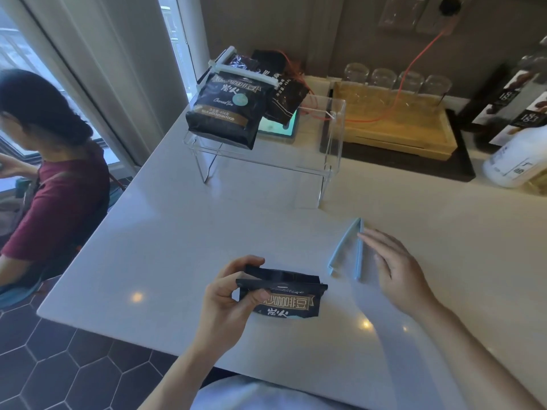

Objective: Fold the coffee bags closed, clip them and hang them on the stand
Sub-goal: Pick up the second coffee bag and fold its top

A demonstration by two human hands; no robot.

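The left hand (233,294) pinches the folded top of a black coffee bag (284,295) between thumb and fingers, holding it low over the near edge of the table (177,232). The right hand (396,267) is open and flat, holding nothing, its fingertips at the far end of a pale blue clip (347,251) that lies splayed in a V on the table just right of the bag. On the clear stand (331,137) at the back, two bags (228,110) already hang from a white clip (245,73).

The step in hand looks to be picking up the clip. To do it well, the left pinch should keep the fold tight and flat so it does not spring open. The right hand would best take the clip near its hinge, leaving the arms spread, then slide the fold fully between them before pressing shut, so the whole width of the bag is caught
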